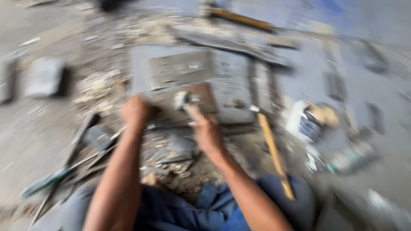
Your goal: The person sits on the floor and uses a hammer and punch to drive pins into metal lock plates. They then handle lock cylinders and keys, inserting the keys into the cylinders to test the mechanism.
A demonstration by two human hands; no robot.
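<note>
The head view is heavily motion-blurred. My left hand [136, 112] is closed at the near left edge of a flat grey slab [222, 81] lying on the ground. My right hand [206, 130] grips the handle of a small hammer [185, 100], whose metal head sits over a brownish patch on the slab. What the left hand grips is hidden by blur. My knees in blue trousers [180, 209] show at the bottom.
A second hammer with a long wooden handle [274, 154] lies to the right. Stone chips and rubble [171, 162] cover the ground near me. Metal tools [64, 171] lie at left, a grey block [43, 77] at far left, a small box [304, 122] at right.
</note>
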